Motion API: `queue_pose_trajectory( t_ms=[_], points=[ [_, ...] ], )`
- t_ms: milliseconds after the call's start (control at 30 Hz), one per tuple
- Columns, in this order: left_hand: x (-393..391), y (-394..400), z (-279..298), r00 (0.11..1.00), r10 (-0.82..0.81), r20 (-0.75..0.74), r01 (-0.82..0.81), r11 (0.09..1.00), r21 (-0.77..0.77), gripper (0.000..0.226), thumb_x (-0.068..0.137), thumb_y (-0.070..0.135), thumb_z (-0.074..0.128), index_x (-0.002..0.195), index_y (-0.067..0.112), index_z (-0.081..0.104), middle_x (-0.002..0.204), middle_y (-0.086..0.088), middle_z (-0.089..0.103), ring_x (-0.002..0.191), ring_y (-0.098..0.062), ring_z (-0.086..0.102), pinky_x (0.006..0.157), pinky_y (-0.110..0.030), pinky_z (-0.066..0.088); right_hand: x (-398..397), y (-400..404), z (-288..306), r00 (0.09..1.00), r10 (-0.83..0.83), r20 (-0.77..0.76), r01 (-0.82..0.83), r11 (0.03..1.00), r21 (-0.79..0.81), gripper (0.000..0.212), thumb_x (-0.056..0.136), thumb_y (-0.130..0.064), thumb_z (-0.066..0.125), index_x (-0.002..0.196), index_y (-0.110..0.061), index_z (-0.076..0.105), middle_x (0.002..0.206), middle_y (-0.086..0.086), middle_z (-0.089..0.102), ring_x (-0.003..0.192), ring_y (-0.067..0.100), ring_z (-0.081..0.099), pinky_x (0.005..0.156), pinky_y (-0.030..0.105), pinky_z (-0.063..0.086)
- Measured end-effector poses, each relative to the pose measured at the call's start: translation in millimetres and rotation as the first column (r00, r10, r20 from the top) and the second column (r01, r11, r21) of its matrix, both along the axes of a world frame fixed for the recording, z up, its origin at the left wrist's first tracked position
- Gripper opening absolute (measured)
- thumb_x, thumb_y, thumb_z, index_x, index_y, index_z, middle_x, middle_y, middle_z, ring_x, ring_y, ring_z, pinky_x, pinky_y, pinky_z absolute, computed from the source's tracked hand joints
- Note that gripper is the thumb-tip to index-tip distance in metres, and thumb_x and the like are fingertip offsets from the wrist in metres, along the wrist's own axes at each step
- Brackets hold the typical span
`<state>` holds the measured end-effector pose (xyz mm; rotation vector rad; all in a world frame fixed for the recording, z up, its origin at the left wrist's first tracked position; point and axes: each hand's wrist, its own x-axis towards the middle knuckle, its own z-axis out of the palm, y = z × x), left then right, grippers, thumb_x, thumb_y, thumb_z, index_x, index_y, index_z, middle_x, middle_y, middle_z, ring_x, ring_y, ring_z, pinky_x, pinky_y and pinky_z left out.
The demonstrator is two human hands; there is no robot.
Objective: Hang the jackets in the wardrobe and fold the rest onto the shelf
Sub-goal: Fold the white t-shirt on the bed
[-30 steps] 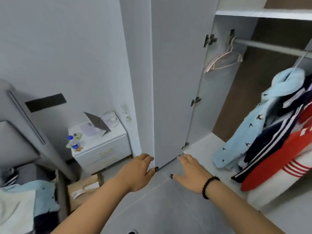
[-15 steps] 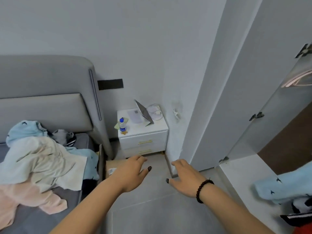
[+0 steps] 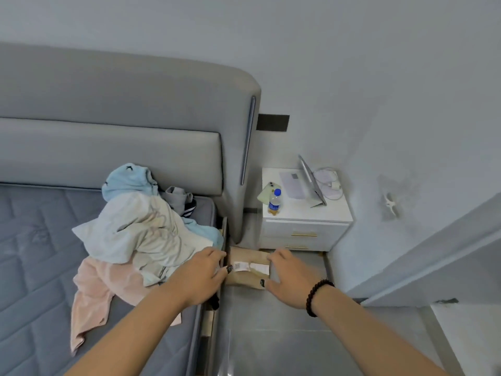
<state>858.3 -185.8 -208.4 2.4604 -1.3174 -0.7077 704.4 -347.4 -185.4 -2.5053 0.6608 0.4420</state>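
Currently both hands are extended, palms down, fingers relaxed and grasping nothing; the left hand hovers over the bed's edge beside the clothes pile, the right hand over the floor. Pile contents: a light-blue hooded garment, a white top with a faint, unreadable print, and a peach garment; all lie crumpled on the quilted grey mattress. A brown parcel carries a white label; text illegible. The white nightstand holds a blue-capped bottle, a phone and a propped tablet. Headboard: padded, grey, round-cornered.
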Motion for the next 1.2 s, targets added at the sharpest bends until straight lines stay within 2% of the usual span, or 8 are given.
queue_pose_trajectory(
  t_ms=[200,433,733,833,900,967,1100,1200],
  points=[
    [73.0,27.0,-18.2,0.990,0.133,-0.052,-0.130,0.990,0.048,0.051,0.101,0.043,0.037,0.146,0.020,0.035,0.149,0.005,0.035,0.134,-0.012,0.037,0.103,-0.023,0.032,91.4,7.1,-16.3,0.991,0.127,-0.030,-0.126,0.992,0.020,0.053,0.092,-0.041,0.049,0.137,-0.015,0.039,0.141,0.000,0.035,0.122,0.020,0.046,0.100,0.038,0.043],
    [159.7,43.1,-49.5,0.937,0.331,-0.110,-0.319,0.941,0.117,0.054,0.100,0.046,0.037,0.148,0.021,0.032,0.151,0.005,0.034,0.137,-0.014,0.035,0.109,-0.026,0.031,208.1,-4.8,-51.7,0.960,0.277,-0.047,-0.272,0.957,0.099,0.056,0.094,-0.040,0.049,0.141,-0.015,0.033,0.143,0.002,0.031,0.123,0.020,0.043,0.103,0.033,0.039],
    [286.9,31.5,-128.9,0.708,0.669,-0.226,-0.632,0.743,0.219,0.063,0.098,0.035,0.049,0.151,0.012,0.024,0.154,-0.007,0.028,0.142,-0.023,0.028,0.114,-0.030,0.025,380.0,-28.7,-113.4,0.932,0.354,-0.073,-0.338,0.926,0.169,0.046,0.095,-0.037,0.047,0.135,-0.014,0.040,0.139,0.001,0.034,0.116,0.019,0.046,0.098,0.034,0.042],
    [314.0,25.2,-170.2,0.510,0.848,-0.145,-0.821,0.530,0.211,0.079,0.091,0.030,0.061,0.150,0.002,0.017,0.154,-0.020,0.020,0.143,-0.035,0.018,0.116,-0.041,0.020,424.1,-29.4,-138.4,0.925,0.371,-0.083,-0.350,0.916,0.194,0.042,0.095,-0.033,0.047,0.132,-0.014,0.043,0.138,0.002,0.036,0.114,0.020,0.049,0.098,0.037,0.044],
    [326.9,23.2,-196.7,0.218,0.967,-0.132,-0.945,0.243,0.221,0.089,0.086,0.031,0.068,0.149,-0.002,0.014,0.152,-0.028,0.017,0.142,-0.040,0.016,0.116,-0.045,0.016,444.9,-28.5,-156.7,0.916,0.390,-0.098,-0.363,0.906,0.216,0.046,0.095,-0.033,0.046,0.137,-0.014,0.041,0.141,0.001,0.033,0.118,0.020,0.048,0.100,0.036,0.043],
    [337.5,24.8,-219.5,-0.076,0.983,-0.165,-0.949,-0.020,0.314,0.093,0.086,0.042,0.066,0.149,-0.003,0.015,0.150,-0.028,0.021,0.138,-0.042,0.024,0.113,-0.047,0.023,459.2,-26.7,-176.5,0.899,0.421,-0.116,-0.387,0.891,0.235,0.046,0.095,-0.034,0.046,0.137,-0.015,0.041,0.141,0.000,0.033,0.120,0.019,0.047,0.100,0.036,0.043],
    [351.3,37.4,-261.9,-0.508,0.819,-0.265,-0.822,-0.370,0.432,0.107,0.081,0.055,0.068,0.152,0.005,0.006,0.152,-0.023,0.025,0.137,-0.041,0.030,0.109,-0.053,0.032,471.7,-22.4,-209.6,0.863,0.475,-0.169,-0.427,0.867,0.255,0.044,0.096,-0.034,0.047,0.135,-0.014,0.041,0.141,0.001,0.033,0.123,0.020,0.044,0.099,0.037,0.044],
    [352.3,50.4,-279.0,-0.693,0.604,-0.395,-0.716,-0.508,0.479,0.111,0.070,0.050,0.080,0.151,0.007,0.017,0.150,-0.016,0.035,0.134,-0.038,0.038,0.105,-0.054,0.037,472.3,-17.4,-224.0,0.832,0.516,-0.204,-0.463,0.848,0.258,0.042,0.096,-0.033,0.046,0.133,-0.014,0.042,0.139,0.002,0.034,0.119,0.020,0.047,0.095,0.037,0.045]
  ],
)
